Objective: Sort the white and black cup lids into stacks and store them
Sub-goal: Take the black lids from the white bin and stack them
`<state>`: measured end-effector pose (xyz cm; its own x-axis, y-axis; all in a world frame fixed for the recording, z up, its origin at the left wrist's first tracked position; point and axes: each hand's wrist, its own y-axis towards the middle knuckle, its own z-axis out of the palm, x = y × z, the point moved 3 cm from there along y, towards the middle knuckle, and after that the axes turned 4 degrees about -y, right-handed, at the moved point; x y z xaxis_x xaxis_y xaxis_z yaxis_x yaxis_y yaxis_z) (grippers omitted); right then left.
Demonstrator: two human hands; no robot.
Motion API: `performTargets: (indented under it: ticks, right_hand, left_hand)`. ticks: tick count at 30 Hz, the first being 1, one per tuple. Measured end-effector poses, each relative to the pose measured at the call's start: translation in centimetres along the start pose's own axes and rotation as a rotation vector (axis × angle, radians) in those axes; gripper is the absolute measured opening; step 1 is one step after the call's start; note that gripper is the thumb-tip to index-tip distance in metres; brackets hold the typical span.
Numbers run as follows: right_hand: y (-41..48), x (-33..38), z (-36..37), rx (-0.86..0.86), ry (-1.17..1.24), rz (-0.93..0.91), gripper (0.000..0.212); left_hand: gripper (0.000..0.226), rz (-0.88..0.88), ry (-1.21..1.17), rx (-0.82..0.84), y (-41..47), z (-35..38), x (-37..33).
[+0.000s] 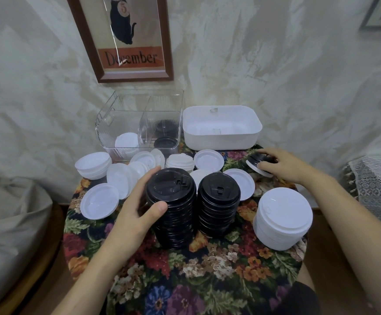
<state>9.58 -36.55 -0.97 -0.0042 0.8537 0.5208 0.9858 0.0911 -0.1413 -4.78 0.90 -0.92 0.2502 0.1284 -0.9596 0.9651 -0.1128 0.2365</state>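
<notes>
Up at the back of the floral tablecloth (185,269) stood two containers, side by side against the wall. One, a clear two-compartment organizer (106,123), held white lids (127,142) in its left compartment and black lids (165,135) in its right one; the ribbed walls blurred them, so their number could not be told. The other, a white rectangular bin (221,138), showed only its bare inner walls and floor.

In front of them, two tall stacks of black lids stood near each other at the middle of the table. The person's left hand (137,208) grasped the left black stack (173,214), with the thumb pressed to its near side and the fingers curled round its far side. The right black stack (217,208) stood free, just beside it.

White lids made three stacks: a tall white stack (282,219) at the front right, a low white stack (93,165) at the back left, and a short white stack (180,162) before the organizer. Several loose white lids (99,201) lay scattered between these, some overlapping.

At the right edge, the right hand (284,165) curled its fingers and thumb round a small bunch of black lids (258,158), which sat tilted on a single white lid (256,170).
</notes>
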Motion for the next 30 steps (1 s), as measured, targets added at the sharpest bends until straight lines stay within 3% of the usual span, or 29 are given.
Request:
performTargets:
  ticks: [6,11,15,30]
  right_hand:
    - [0.1,-0.2,0.0,-0.034,-0.086,-0.018,0.069]
    - [0.2,0.1,-0.2,-0.002,-0.146,-0.044,0.058]
    - [0.2,0.4,-0.2,0.064,-0.151,-0.064,0.079]
    - [-0.1,3.1,-2.4,0.027,-0.092,-0.099,0.073]
  left_hand:
    - [0.090,0.001,-0.004,0.002,0.0,0.0,0.1]
    - [0.089,0.000,-0.007,0.001,0.0,0.0,0.2]
    - [0.090,-0.001,-0.004,0.002,0.0,0.0,0.2]
    - [0.091,0.005,-0.022,0.001,0.0,0.1,0.1]
